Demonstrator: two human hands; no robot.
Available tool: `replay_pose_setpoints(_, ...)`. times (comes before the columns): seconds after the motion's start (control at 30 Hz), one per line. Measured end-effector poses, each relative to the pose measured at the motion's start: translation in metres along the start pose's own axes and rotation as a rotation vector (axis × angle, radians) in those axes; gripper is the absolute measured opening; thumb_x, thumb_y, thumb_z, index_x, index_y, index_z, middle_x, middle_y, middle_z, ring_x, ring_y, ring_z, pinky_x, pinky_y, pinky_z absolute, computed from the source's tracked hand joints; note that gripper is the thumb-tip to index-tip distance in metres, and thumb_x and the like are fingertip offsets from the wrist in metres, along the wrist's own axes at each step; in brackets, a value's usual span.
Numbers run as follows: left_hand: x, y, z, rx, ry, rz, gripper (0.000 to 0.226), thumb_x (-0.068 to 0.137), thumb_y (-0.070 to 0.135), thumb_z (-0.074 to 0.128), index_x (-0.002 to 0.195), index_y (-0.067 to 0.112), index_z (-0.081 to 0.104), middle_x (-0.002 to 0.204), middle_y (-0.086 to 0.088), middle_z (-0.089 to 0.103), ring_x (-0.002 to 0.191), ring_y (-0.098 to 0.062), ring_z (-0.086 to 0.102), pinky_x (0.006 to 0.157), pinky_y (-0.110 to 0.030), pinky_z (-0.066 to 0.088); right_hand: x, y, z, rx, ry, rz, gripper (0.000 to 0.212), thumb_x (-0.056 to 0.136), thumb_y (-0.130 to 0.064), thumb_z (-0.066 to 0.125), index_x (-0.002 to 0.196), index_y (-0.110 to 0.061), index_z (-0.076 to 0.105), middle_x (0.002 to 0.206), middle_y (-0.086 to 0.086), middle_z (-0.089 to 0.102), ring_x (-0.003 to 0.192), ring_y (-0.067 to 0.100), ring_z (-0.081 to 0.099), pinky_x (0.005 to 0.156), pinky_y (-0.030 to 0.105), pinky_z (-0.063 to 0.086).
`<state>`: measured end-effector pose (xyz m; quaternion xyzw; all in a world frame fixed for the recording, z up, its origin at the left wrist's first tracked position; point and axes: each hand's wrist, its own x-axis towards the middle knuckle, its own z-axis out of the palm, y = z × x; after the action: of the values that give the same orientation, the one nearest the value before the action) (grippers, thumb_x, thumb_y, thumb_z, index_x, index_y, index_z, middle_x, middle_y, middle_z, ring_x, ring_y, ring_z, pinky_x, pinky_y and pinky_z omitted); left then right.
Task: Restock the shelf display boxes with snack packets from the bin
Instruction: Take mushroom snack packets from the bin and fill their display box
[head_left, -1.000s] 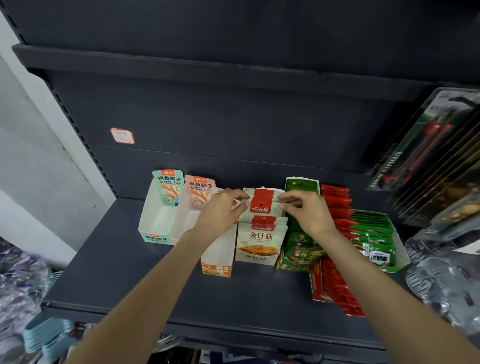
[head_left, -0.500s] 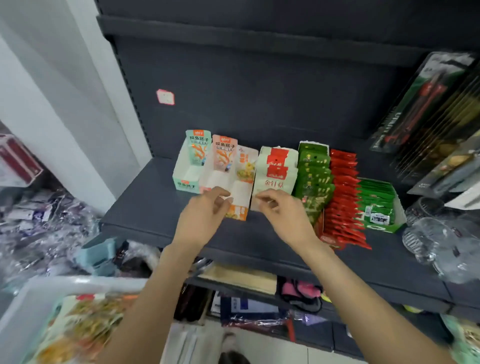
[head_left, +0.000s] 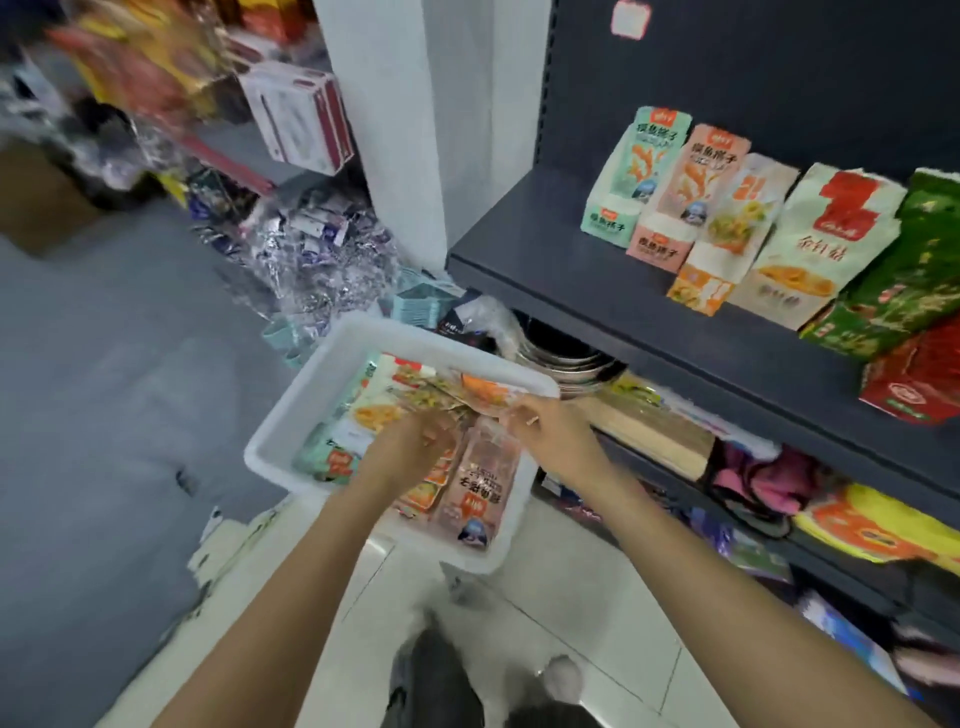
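Note:
A white plastic bin (head_left: 322, 384) sits low at centre, holding several snack packets, among them a pink packet (head_left: 480, 488) and a mint-green packet (head_left: 332, 457). My left hand (head_left: 410, 447) reaches down into the packets with curled fingers; what it holds is blurred. My right hand (head_left: 545, 423) pinches the edge of an orange and yellow packet (head_left: 467, 392) at the bin's far right. On the dark shelf (head_left: 545, 260) at the upper right stand the display boxes: mint (head_left: 621, 208), pink (head_left: 670, 228), orange (head_left: 722, 249), cream and red (head_left: 810, 244), green (head_left: 904, 291).
A red box (head_left: 914, 379) lies at the shelf's right end. Lower shelves on the right hold mixed goods. Clear wrapped items (head_left: 306, 249) and a white carton (head_left: 301, 114) pile up on the left by a white pillar (head_left: 395, 130). Pale tiles lie below the bin.
My view swung down and left from the shelf to the bin. Both hands left the display boxes and dropped into the bin, the right one taking hold of a packet.

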<state>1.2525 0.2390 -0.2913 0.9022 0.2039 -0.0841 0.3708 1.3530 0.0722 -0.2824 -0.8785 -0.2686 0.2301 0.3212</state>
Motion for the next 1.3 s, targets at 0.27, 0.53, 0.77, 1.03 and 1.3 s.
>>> replay_pose_setpoints(0.27,0.009,-0.12,-0.062,-0.103,0.015,-0.158,0.023,0.093,0.026,0.054,0.111,0.016,0.063,0.103,-0.004,0.067,0.094,-0.017,0.062,0.084,-0.029,0.049,0.048,-0.05,0.102,0.006,0.008,0.144,0.028,0.093,-0.026,0.057,0.117,-0.012,0.062,0.122,0.007,0.061,0.11,0.021,0.056,0.091,0.032,0.043)
replay_pose_setpoints(0.53,0.061,-0.155,-0.071,-0.056,-0.071,-0.085,0.043,0.091,0.025,0.059,0.132,0.014,0.05,0.135,-0.007,0.052,0.118,-0.024,0.053,0.098,-0.03,0.039,0.077,-0.055,0.136,-0.093,0.053,0.255,0.061,0.094,-0.038,0.052,0.148,-0.024,0.028,0.157,0.001,0.019,0.144,0.021,0.016,0.115,0.039,0.018)
replay_pose_setpoints(0.77,0.091,-0.169,-0.048,0.008,-0.164,-0.127,0.084,0.081,0.03,0.071,0.147,0.011,0.023,0.144,-0.013,0.036,0.13,-0.032,0.036,0.108,-0.044,0.03,0.093,-0.043,0.147,-0.054,-0.024,0.286,0.061,0.094,-0.045,0.049,0.148,-0.027,0.026,0.159,-0.004,0.012,0.145,0.019,0.012,0.116,0.041,0.018)
replay_pose_setpoints(1.03,0.096,-0.175,-0.046,-0.128,-0.084,-0.158,0.052,0.077,0.01,0.074,0.126,0.012,0.056,0.119,-0.015,0.053,0.111,-0.03,0.051,0.094,-0.033,0.041,0.089,-0.042,0.153,-0.072,-0.03,0.297,0.053,0.099,-0.045,0.032,0.148,-0.027,0.025,0.158,-0.002,0.016,0.144,0.021,0.015,0.115,0.039,0.017)
replay_pose_setpoints(1.3,0.089,-0.157,-0.069,-0.151,0.067,-0.173,0.036,0.086,-0.002,0.057,0.119,0.009,0.05,0.117,-0.013,0.063,0.095,-0.024,0.059,0.068,-0.025,0.043,0.092,-0.049,0.146,-0.033,-0.056,0.326,0.052,0.1,-0.043,0.034,0.147,-0.023,0.03,0.157,0.001,0.019,0.144,0.022,0.017,0.116,0.039,0.018)
